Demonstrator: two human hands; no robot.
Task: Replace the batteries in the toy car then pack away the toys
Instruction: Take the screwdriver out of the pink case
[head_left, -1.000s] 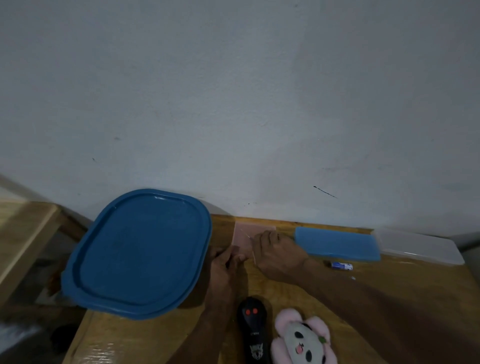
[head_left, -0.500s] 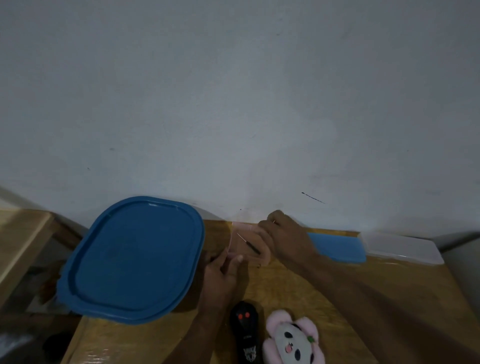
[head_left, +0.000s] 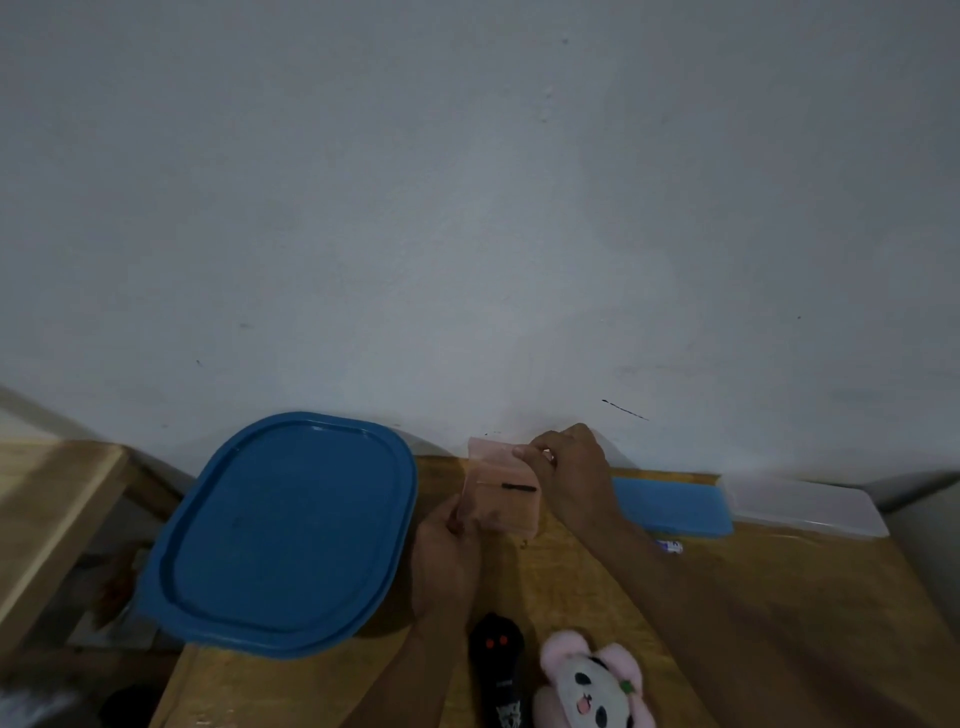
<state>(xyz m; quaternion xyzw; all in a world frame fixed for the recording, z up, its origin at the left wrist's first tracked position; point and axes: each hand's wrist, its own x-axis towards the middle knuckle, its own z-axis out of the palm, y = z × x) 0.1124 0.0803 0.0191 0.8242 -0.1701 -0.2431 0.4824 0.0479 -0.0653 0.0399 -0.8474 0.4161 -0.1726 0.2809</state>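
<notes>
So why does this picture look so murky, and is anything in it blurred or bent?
Head view: dim, flat light, with most of the frame blank wall. The wide lens bows the table edge and stretches the blue lid. Both hands, left hand and right hand, and the small clear bag they hold are softly blurred; the plush panda is cut off below.

- This looks like a room in a home, not a shop or a lab.
- A small yellow-brown wooden bench (head_left: 779, 597) stands against a plain, pale painted wall (head_left: 467, 208) with a few dark marks.
- On the bench lie a soft pink plush toy with a panda face (head_left: 592, 686) and a big blue plastic box lid (head_left: 285, 530).
- A light wooden shelf (head_left: 52, 493) stands at the left.
</notes>
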